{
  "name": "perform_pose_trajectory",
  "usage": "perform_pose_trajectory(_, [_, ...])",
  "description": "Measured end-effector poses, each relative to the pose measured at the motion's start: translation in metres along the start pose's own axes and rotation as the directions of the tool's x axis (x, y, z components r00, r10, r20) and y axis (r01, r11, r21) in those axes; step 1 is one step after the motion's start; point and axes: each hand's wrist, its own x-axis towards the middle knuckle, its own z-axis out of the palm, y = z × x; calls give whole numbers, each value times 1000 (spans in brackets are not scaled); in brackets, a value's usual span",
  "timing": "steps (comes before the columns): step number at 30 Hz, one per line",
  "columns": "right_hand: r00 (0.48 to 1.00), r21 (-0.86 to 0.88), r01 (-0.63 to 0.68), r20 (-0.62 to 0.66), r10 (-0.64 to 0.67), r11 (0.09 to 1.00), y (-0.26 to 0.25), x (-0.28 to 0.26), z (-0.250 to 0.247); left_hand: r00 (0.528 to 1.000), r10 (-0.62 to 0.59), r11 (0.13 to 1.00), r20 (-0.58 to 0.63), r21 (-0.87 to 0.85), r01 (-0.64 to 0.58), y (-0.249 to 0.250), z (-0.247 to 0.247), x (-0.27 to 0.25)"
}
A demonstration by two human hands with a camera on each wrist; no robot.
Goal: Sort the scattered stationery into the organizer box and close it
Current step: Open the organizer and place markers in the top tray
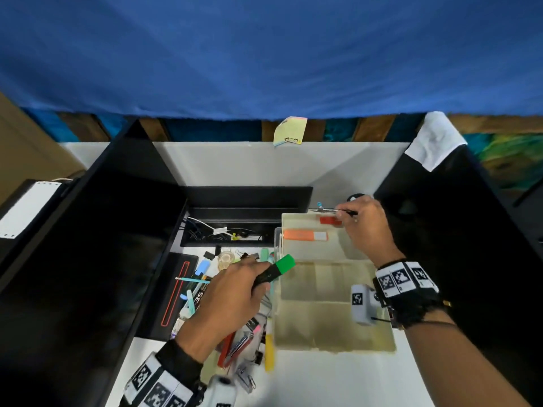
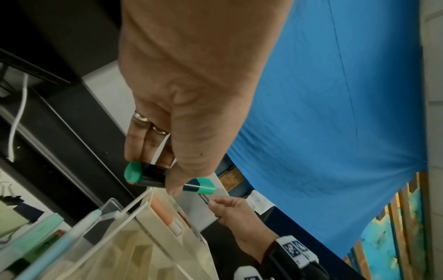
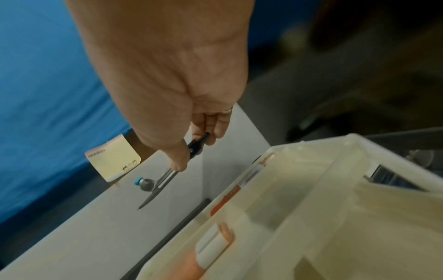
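A translucent organizer box (image 1: 335, 345) lies open on the white desk, with an orange highlighter (image 1: 305, 235) and a small red item (image 1: 330, 220) in its far tray. My left hand (image 1: 235, 292) grips a green-capped black highlighter (image 1: 276, 270) (image 2: 167, 179) just left of the box's edge. My right hand (image 1: 364, 227) pinches a metal drawing compass (image 1: 332, 210) (image 3: 165, 176) by its black top, holding it over the box's far rim (image 3: 311, 149). Scattered pens, markers and clips (image 1: 235, 333) lie left of the box.
A black recessed cable tray (image 1: 229, 230) sits behind the scattered pile. Black panels (image 1: 88, 259) wall the desk left and right. A sticky-note pad (image 1: 289, 131) leans at the back edge, and a white cloth (image 1: 435, 139) hangs over the right panel. A binder clip (image 1: 209, 254) and tape roll (image 1: 225, 259) lie by the tray.
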Motion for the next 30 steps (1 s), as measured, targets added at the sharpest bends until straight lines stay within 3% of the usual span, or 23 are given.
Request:
perform_pose_trajectory(4, [992, -40, 13, 127, -8, 999, -2, 15, 33, 1000, -19, 1000, 10, -8, 19, -6, 2, 0])
perform_pose_trajectory(7, [988, -102, 34, 153, -18, 994, 3, 18, 43, 999, -40, 999, -1, -16, 40, -15, 2, -1])
perform_pose_trajectory(12, [990, -134, -27, 131, 45, 991, 17, 21, 41, 998, -55, 998, -15, -35, 54, -29, 2, -6])
perform_pose_trajectory(25, [994, -104, 22, 105, -11, 994, 0, 26, 69, 999, -38, 994, 12, -103, 39, -32, 5, -2])
perform_pose_trajectory(30, [1000, -31, 9, 20, -9, 999, 4, 15, 56, 999, -40, 992, -36, -118, 36, -27, 4, 7])
